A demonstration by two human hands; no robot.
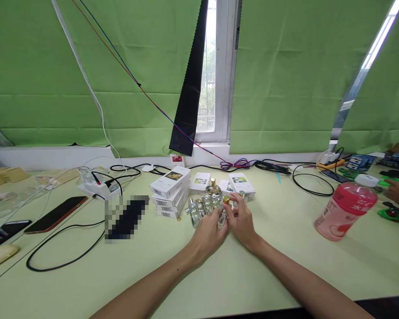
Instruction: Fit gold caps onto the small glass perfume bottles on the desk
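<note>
Reaching in from the lower edge of the frame, both forearms meet at a gold-capped bottle (226,200) just below the centre of the picture. The relation that counts is how this bottle sits between the two hands: its cap lies directly to the left of the right grip (244,220), while its body runs down the frame toward the fingertips of the left grip (209,232). Its long axis therefore points roughly up and down in the picture, cap uppermost. The right grip is nearer the cap, the left nearer the lower end. Right thumb and forefinger bend about the cap, and the left fingers gather at the body, but I cannot tell whether either is clenched on the glass or only resting against it.

The bottle looks small, with a shiny gold cap over clear glass, its lower part largely hidden by fingers. Immediately to its left, a row of clear glass bottles (200,211) crowds close on the bench (286,270); whether they stand or lie is hard to judge. Left of these rises a stack of white boxes (169,193).
</note>
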